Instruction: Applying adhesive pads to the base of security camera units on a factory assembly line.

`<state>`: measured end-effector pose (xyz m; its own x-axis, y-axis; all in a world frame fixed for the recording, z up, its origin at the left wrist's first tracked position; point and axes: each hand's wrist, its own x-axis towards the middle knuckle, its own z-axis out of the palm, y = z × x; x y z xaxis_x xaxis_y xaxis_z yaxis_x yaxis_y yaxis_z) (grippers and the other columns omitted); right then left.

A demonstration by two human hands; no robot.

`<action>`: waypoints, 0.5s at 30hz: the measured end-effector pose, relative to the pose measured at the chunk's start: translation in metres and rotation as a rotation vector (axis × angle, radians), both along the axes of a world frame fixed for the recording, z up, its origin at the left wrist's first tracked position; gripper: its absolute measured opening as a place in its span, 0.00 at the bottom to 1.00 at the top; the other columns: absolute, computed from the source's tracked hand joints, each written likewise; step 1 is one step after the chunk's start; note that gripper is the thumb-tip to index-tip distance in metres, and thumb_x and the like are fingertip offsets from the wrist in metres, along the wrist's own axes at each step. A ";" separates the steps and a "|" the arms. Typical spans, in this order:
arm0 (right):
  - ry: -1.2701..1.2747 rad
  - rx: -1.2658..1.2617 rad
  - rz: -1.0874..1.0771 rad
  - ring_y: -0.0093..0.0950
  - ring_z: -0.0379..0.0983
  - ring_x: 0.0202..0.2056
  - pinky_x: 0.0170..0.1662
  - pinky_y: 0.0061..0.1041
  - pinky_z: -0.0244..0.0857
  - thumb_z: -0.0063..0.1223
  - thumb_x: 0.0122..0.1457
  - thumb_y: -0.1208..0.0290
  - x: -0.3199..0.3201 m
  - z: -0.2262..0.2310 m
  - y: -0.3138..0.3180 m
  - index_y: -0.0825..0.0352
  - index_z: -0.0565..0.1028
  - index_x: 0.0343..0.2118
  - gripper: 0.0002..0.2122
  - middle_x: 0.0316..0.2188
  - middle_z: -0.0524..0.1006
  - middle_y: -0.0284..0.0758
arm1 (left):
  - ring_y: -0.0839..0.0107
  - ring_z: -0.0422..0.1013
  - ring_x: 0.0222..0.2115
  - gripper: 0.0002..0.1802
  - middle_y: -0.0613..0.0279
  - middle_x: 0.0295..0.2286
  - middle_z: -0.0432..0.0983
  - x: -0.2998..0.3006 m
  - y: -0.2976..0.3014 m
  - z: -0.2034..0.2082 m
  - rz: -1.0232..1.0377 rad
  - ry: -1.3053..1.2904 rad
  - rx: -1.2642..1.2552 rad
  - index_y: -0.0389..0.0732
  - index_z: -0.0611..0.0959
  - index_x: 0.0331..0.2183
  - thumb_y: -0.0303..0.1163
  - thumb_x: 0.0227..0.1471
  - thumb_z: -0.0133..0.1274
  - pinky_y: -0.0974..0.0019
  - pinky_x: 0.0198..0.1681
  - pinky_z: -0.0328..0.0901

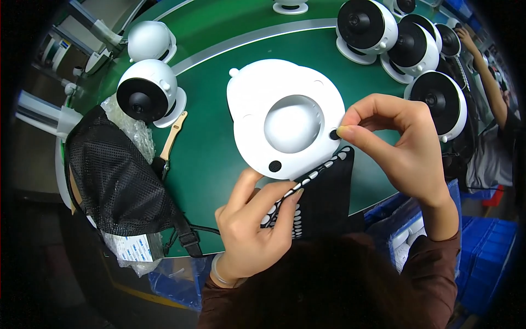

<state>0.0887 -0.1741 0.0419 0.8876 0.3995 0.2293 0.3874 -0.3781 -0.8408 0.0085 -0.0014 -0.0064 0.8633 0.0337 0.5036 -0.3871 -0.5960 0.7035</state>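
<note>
A white round-bodied camera lies in front of me with the underside of its ring-shaped base turned up. One black round pad is on the base's lower left. My right hand pinches a second small black round pad between thumb and index finger, against the base's right edge. My left hand is closed on a black sheet edged with rows of round pads, their pale side showing. Its fingers also touch the near rim of the base.
Upright white cameras with black fronts stand at the left and right of the green table. A black mesh bag, bubble wrap and a beige-handled brush lie left. Blue crates sit lower right. Another person's arm shows far right.
</note>
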 end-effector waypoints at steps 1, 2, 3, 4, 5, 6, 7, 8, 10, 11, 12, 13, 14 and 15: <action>0.000 0.000 0.001 0.18 0.71 0.26 0.35 0.16 0.65 0.54 0.46 0.79 0.000 0.000 0.000 0.73 0.73 0.23 0.03 0.22 0.74 0.32 | 0.69 0.69 0.16 0.08 0.57 0.27 0.71 0.000 0.000 0.000 0.000 -0.004 0.009 0.35 0.78 0.24 0.19 0.33 0.56 0.73 0.18 0.61; -0.022 -0.012 0.005 0.18 0.71 0.26 0.36 0.16 0.65 0.54 0.46 0.79 0.000 0.000 0.001 0.73 0.73 0.23 0.03 0.21 0.74 0.32 | 0.69 0.69 0.16 0.08 0.57 0.27 0.71 0.000 0.001 0.001 0.002 -0.003 0.008 0.35 0.78 0.24 0.19 0.33 0.56 0.73 0.18 0.61; -0.044 -0.024 0.009 0.18 0.71 0.26 0.36 0.16 0.65 0.54 0.46 0.79 0.000 0.000 0.001 0.72 0.73 0.23 0.03 0.21 0.74 0.32 | 0.69 0.69 0.16 0.08 0.57 0.27 0.71 0.000 0.001 0.001 0.003 0.002 0.010 0.35 0.78 0.24 0.19 0.33 0.56 0.73 0.18 0.61; -0.043 -0.025 0.008 0.18 0.71 0.26 0.36 0.16 0.65 0.54 0.46 0.79 -0.001 0.000 0.002 0.72 0.73 0.23 0.03 0.21 0.74 0.32 | 0.69 0.69 0.16 0.08 0.57 0.28 0.71 -0.001 0.001 0.001 0.002 0.008 0.011 0.35 0.78 0.24 0.19 0.33 0.56 0.73 0.18 0.61; -0.054 -0.032 0.006 0.18 0.71 0.26 0.36 0.16 0.65 0.54 0.46 0.78 -0.001 0.000 0.002 0.72 0.73 0.23 0.03 0.21 0.74 0.32 | 0.69 0.69 0.16 0.08 0.57 0.28 0.71 0.000 0.001 0.001 0.001 0.009 0.009 0.35 0.78 0.24 0.19 0.33 0.56 0.73 0.18 0.61; -0.065 -0.038 0.004 0.18 0.71 0.26 0.36 0.16 0.65 0.54 0.46 0.78 -0.001 0.001 0.003 0.72 0.73 0.22 0.03 0.21 0.74 0.32 | 0.68 0.69 0.16 0.08 0.57 0.28 0.71 0.000 0.001 0.000 0.000 0.007 0.007 0.36 0.78 0.24 0.19 0.33 0.56 0.73 0.17 0.61; -0.065 -0.039 0.004 0.18 0.71 0.26 0.36 0.16 0.65 0.54 0.46 0.78 -0.001 0.001 0.003 0.72 0.73 0.22 0.03 0.21 0.74 0.32 | 0.68 0.69 0.16 0.08 0.57 0.28 0.71 0.000 0.001 0.000 0.000 0.004 0.005 0.36 0.78 0.24 0.19 0.33 0.56 0.73 0.17 0.61; -0.034 -0.023 0.006 0.18 0.71 0.26 0.36 0.16 0.65 0.54 0.46 0.78 0.000 0.001 0.004 0.72 0.73 0.22 0.03 0.21 0.74 0.32 | 0.68 0.69 0.16 0.08 0.57 0.28 0.71 -0.001 0.002 0.000 0.000 0.005 0.004 0.36 0.78 0.24 0.19 0.33 0.56 0.73 0.17 0.61; -0.003 -0.008 0.008 0.18 0.71 0.26 0.36 0.16 0.65 0.54 0.46 0.78 -0.001 0.002 0.005 0.72 0.73 0.22 0.04 0.21 0.74 0.32 | 0.68 0.69 0.16 0.08 0.57 0.29 0.71 -0.001 0.003 -0.001 -0.005 0.015 -0.008 0.36 0.78 0.24 0.19 0.33 0.56 0.73 0.17 0.61; 0.024 -0.001 0.003 0.18 0.71 0.26 0.36 0.16 0.65 0.55 0.46 0.78 -0.001 0.002 0.005 0.72 0.73 0.22 0.04 0.21 0.74 0.32 | 0.68 0.69 0.16 0.08 0.57 0.29 0.71 -0.002 0.004 -0.002 -0.006 0.015 -0.009 0.36 0.78 0.24 0.19 0.33 0.56 0.73 0.17 0.61; 0.051 0.006 -0.001 0.18 0.71 0.26 0.36 0.16 0.65 0.55 0.46 0.78 -0.001 0.002 0.005 0.72 0.73 0.23 0.04 0.21 0.74 0.32 | 0.68 0.69 0.17 0.08 0.57 0.29 0.71 -0.002 0.004 -0.003 -0.010 0.014 -0.015 0.36 0.78 0.24 0.19 0.33 0.56 0.73 0.18 0.61; 0.052 0.004 0.000 0.18 0.71 0.26 0.36 0.16 0.65 0.55 0.46 0.78 -0.001 0.002 0.005 0.72 0.73 0.23 0.04 0.21 0.74 0.32 | 0.67 0.69 0.17 0.08 0.56 0.29 0.71 -0.002 0.004 -0.003 -0.012 0.013 -0.020 0.36 0.78 0.24 0.19 0.33 0.56 0.72 0.18 0.61; 0.036 -0.004 -0.002 0.18 0.70 0.26 0.36 0.16 0.65 0.55 0.46 0.78 -0.001 0.002 0.005 0.72 0.73 0.23 0.04 0.21 0.74 0.32 | 0.67 0.69 0.17 0.08 0.56 0.29 0.71 -0.002 0.003 -0.003 -0.010 0.014 -0.021 0.36 0.78 0.24 0.19 0.33 0.56 0.72 0.18 0.61; 0.020 -0.012 -0.004 0.18 0.70 0.26 0.36 0.16 0.65 0.55 0.46 0.78 -0.002 0.002 0.005 0.72 0.73 0.23 0.04 0.21 0.74 0.32 | 0.67 0.69 0.17 0.08 0.56 0.29 0.71 -0.001 0.002 -0.002 -0.008 0.015 -0.024 0.36 0.78 0.24 0.19 0.33 0.56 0.72 0.18 0.61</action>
<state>0.0871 -0.1687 0.0439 0.8937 0.3984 0.2066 0.3689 -0.3901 -0.8436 0.0071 0.0010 -0.0088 0.8708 0.0388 0.4900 -0.3814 -0.5756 0.7234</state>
